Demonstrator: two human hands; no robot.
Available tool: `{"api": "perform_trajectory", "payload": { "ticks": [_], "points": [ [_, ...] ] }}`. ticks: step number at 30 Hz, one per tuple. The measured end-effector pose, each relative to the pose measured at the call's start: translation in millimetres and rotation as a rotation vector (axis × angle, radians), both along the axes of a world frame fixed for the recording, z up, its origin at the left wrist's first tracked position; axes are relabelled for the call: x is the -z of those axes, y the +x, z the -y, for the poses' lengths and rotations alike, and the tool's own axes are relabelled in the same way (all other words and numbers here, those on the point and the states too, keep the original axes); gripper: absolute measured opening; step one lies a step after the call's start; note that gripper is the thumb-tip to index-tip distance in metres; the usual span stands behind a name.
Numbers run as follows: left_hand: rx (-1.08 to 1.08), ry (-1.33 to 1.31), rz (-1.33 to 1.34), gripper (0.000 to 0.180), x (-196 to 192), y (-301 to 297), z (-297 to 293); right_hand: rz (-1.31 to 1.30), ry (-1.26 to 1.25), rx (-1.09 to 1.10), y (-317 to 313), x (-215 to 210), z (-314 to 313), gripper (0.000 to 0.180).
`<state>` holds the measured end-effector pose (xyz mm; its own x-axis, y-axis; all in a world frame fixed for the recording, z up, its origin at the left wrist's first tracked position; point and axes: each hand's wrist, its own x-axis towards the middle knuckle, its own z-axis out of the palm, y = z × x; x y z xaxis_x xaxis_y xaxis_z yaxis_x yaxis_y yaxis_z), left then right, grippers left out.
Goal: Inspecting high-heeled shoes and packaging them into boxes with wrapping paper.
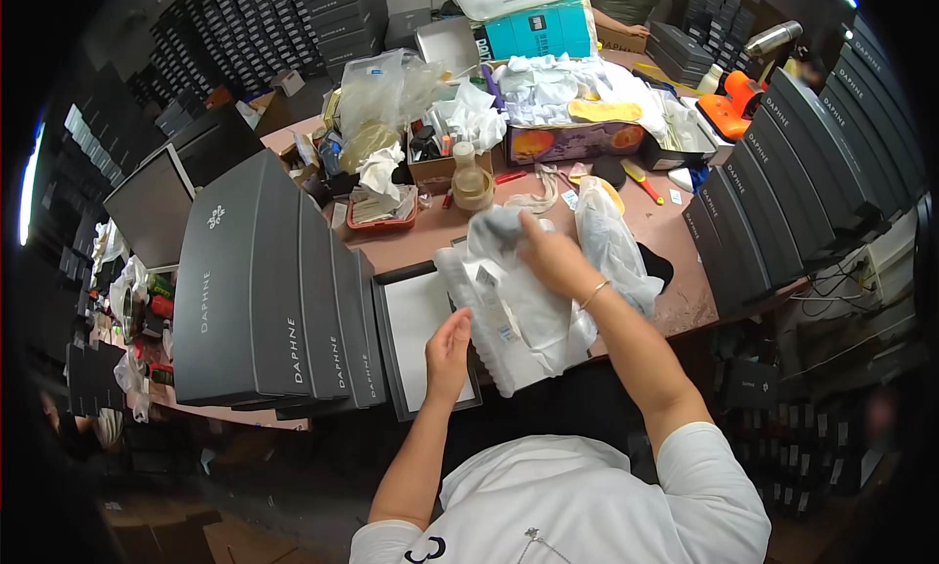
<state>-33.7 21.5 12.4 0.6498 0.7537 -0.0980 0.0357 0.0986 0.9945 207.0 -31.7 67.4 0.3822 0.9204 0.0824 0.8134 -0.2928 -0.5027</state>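
A pinkish table (690, 295) spreads under and around the open box (416, 339), a dark tray lined in white. To the left of the open box, a tall stack of dark boxes (240, 290) fans out; well to its right, another dark stack (773, 173) leans over the table's edge. Beyond the open box and to the right, I see a purple carton (577, 145) heaped with white wads. A bubble-wrap sheet (479, 319) lies just right of the open box, white paper inside it, and a grey bundle (501, 229) sits at the sheet's far end. Past the open box's far edge stands a squat jar (471, 184). The right hand (558, 261), to the right of the open box, curls its fingers against the bundle; blur hides whether they grip. The left hand (450, 347), above the open box's right side, is half open and empty, near the sheet.
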Motion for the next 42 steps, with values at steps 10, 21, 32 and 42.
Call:
{"api": "perform_trajectory", "payload": {
  "ticks": [10,21,32,42],
  "points": [
    [0.101,-0.86,0.428,0.052,-15,42,39,-0.241,0.468,0.224,-15,12,50,0.025],
    [-0.013,-0.709,0.565,0.047,0,0,-4,-1.048,0.405,0.365,-40,9,139,0.015],
    [-0.25,-0.369,0.369,0.042,-35,15,18,-1.062,-0.08,-0.027,-86,-3,123,0.045],
    [-0.172,-0.386,0.413,0.043,-33,-5,9,-1.713,0.274,-0.059,-85,-28,154,0.028]
  ]
}}
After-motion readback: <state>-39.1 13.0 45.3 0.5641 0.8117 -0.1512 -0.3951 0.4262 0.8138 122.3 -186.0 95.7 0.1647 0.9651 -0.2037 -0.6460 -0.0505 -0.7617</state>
